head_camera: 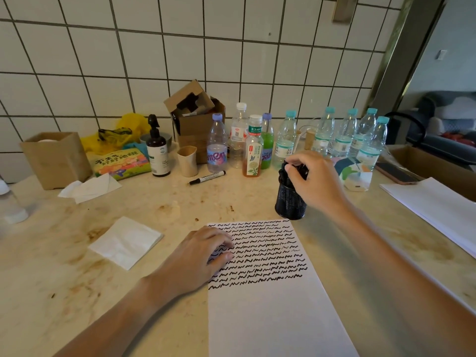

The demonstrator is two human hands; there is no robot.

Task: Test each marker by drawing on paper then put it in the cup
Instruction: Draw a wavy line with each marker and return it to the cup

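Black mesh cup (290,199): it stands on the counter (180,202) just beyond the top right corner of the paper (270,305), already packed with dark markers.
Right hand (313,180): your fingers curl over the cup's mouth, apparently pinching a marker (284,169) going in; let it slide straight down and release only once it seats.
Left hand (198,256): it lies loosely flat on the paper's left edge, holding nothing; keep pinning the sheet.
Next marker (207,177): one lies capped, well apart, near the bottles (283,143); probably untested.
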